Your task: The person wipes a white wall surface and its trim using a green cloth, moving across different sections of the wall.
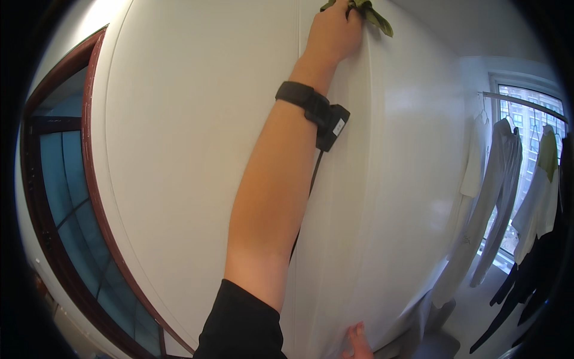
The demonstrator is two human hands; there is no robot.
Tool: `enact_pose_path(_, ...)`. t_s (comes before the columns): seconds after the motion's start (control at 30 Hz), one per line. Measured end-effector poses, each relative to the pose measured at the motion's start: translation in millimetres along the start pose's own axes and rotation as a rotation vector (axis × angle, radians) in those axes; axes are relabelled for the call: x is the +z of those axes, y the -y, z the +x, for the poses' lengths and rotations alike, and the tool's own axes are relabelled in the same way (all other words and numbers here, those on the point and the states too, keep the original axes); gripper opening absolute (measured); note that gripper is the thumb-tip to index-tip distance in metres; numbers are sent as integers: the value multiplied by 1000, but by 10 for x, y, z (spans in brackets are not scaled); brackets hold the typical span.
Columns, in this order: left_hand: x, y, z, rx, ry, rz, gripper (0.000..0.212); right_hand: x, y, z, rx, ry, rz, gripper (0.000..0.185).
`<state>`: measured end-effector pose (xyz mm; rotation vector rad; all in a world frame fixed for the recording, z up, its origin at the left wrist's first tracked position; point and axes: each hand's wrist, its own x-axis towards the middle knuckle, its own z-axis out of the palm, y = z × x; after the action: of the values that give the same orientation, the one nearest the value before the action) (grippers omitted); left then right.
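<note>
My left hand (336, 31) is raised to the top of the view and grips a crumpled olive-green cloth (379, 22). The cloth hangs out on both sides of the fingers, and part of it is cut off by the upper edge. Behind the hand stands a tall white panel (188, 134), with an upright seam and a corner edge near the wrist. Whether the cloth presses on the panel, I cannot tell. Low at the bottom edge, my right hand (358, 343) shows only some raised fingers, holding nothing visible, close to the white side surface (403, 179).
A black strap with a small box (332, 128) and a cable (317, 170) circles my left wrist. Leftward is a dark red door frame (92, 89) with bluish glass (71, 179). Clothes (493, 193) hang from a rail (524, 103) before a window on the right.
</note>
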<state>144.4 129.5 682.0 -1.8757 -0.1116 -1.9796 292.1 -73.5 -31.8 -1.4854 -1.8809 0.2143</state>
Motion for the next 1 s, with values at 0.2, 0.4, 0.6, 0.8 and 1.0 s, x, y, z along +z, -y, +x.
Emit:
enact_pose_path(0.2,-202,-611,-1444,147,0,-184,56,291,-338,-129,41,-62,-8,95)
enact_pose_path(0.4,-541,-1099,-2953,-130,122,-208,66,100,-133,-34,-32,-95,13,90)
enact_pose_path(0.6,-871,-1834,-4498,-482,245,-266,70,-18,-28,39,-16,-39,82,82)
enact_pose_path(0.8,-882,-1960,-4432,-540,229,-268,78,-56,11,-35,-31,-39,78,83)
enact_pose_path(1.0,-493,-1227,-2865,-175,89,-287,70,-104,38,-11,-18,-25,58,85)
